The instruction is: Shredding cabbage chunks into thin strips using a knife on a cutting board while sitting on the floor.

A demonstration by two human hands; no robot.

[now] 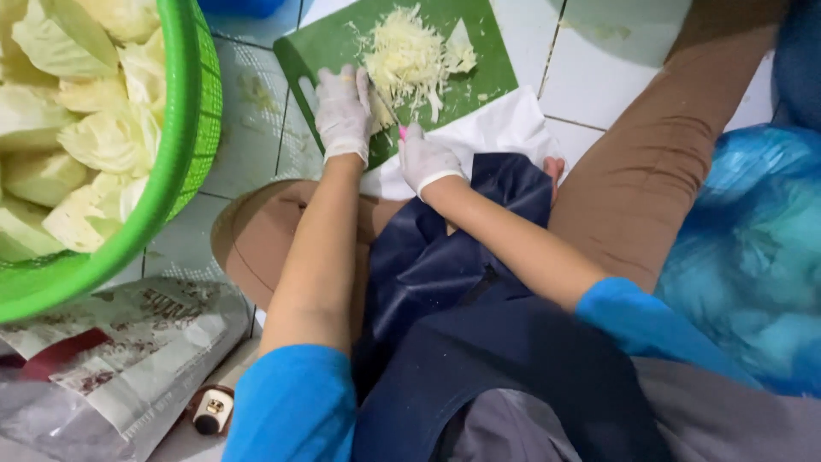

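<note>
A person sat on a white tiled floor (248,145), seen from above, with a dark blue apron (462,282) over the lap and brown trousers on the spread legs. At the left stood a big green plastic basket (184,162), heaped with pale cabbage chunks (94,128); a blue plastic bag (753,257) lay at the right, and a clear printed bag (128,359) at lower left. Ahead lay a green cutting board (329,43) on the tiles, carrying a loose pile of shredded cabbage (406,56). The left hand (344,109), in a white glove, pressed flat with fingers curled on the cabbage wedge (376,107) at the near edge of the pile. The right hand (425,158), also gloved, was closed around a knife with a pink handle (402,132); the blade was blurred and probably met the wedge. The cabbage looked light, crisp and layered, likely to slip apart into leaves, so it seemed best held from above, fingertips tucked back, close behind the cut.
</note>
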